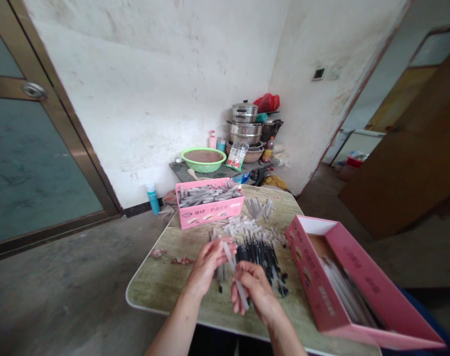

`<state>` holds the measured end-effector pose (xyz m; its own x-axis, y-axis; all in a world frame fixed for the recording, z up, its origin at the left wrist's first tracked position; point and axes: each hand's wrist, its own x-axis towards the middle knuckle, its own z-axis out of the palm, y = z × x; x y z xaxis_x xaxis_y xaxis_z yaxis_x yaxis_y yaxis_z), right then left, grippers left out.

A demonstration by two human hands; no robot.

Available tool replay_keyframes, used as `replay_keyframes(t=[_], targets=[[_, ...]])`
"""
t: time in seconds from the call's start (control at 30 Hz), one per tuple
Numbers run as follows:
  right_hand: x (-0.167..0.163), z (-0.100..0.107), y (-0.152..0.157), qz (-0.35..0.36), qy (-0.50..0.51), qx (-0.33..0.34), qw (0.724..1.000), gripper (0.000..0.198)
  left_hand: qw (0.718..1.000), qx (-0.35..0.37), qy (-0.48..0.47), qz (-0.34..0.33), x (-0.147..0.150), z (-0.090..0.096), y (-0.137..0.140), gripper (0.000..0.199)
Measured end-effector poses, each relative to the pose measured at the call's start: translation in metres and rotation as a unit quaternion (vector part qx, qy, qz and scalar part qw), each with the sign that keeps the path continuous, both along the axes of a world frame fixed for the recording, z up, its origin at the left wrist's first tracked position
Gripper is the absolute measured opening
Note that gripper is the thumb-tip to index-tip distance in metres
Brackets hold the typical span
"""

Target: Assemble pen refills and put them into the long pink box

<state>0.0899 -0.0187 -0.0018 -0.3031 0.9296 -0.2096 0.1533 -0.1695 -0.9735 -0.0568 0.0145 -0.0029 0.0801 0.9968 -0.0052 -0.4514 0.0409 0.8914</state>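
My right hand (255, 287) is closed around a translucent, whitish plastic tube (230, 258), like a pen barrel, held at a slant above the table. At the tube's upper end is my left hand (212, 257), fingers stretched out and apart; whether they touch the tube I cannot tell. Just beyond both hands lies a bundle of thin black sticks (260, 254), like pen refills. Behind that spreads a heap of small clear plastic pieces (243, 225). More clear tubes (260, 207) lie at the table's far side.
A pink box (210, 210) full of greyish tubes stands at the table's (165, 277) back left. To the right, a larger pink box (310, 287) holds long clear bundles. Beyond are a green basin (204, 165) and stacked steel pots (246, 131) against the wall.
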Motion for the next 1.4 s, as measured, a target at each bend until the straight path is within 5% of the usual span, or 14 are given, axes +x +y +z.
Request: replay_keyframes(t=[0.13,0.33,0.4,0.5,0.57,0.67,0.77,0.87,0.97,1.07,1.13,1.27,1.4], targets=[[0.0,-0.008,-0.022,0.008,0.289,-0.093,0.953,0.04,0.997,-0.018,-0.021,-0.075,0.009,0.017,-0.013,0.039],[-0.004,-0.006,-0.034,-0.039,0.377,-0.097,0.92,0.031,0.994,-0.02,-0.014,-0.107,0.02,0.026,-0.02,0.032],[-0.001,-0.001,-0.034,-0.049,0.313,-0.047,0.947,0.033,0.995,-0.009,-0.015,-0.095,0.025,0.024,-0.021,0.032],[0.003,0.001,-0.034,-0.106,0.063,0.156,0.98,0.036,0.998,0.005,-0.014,-0.054,0.032,0.022,-0.022,0.033],[0.004,-0.003,-0.037,-0.151,-0.146,0.291,0.933,0.033,1.0,0.016,-0.008,-0.012,0.031,0.023,-0.02,0.032],[0.003,-0.017,-0.045,-0.172,-0.321,0.379,0.851,0.033,0.996,0.034,-0.015,0.083,0.021,0.028,-0.011,0.031],[0.005,-0.024,-0.05,-0.174,-0.314,0.356,0.863,0.034,0.99,0.044,-0.017,0.131,0.009,0.03,0.003,0.034],[0.022,-0.009,-0.048,-0.217,-0.308,0.311,0.872,0.042,0.994,0.038,0.015,0.103,0.01,0.02,0.023,0.038],[0.061,0.024,-0.039,-0.292,-0.411,0.29,0.813,0.051,0.997,-0.006,0.024,0.071,0.022,0.0,0.049,0.041],[0.113,0.056,-0.03,-0.372,-0.579,0.184,0.702,0.052,0.997,-0.025,0.009,0.066,0.033,-0.018,0.073,0.041],[0.146,0.068,-0.026,-0.383,-0.633,0.112,0.663,0.051,0.997,-0.022,-0.003,0.07,0.034,-0.025,0.082,0.042],[0.191,0.067,-0.023,-0.358,-0.65,0.035,0.669,0.05,0.995,-0.01,-0.015,0.101,0.019,-0.036,0.079,0.059],[0.181,0.058,-0.021,-0.395,-0.636,0.131,0.65,0.046,0.989,0.026,0.01,0.143,-0.001,-0.043,0.059,0.072]])
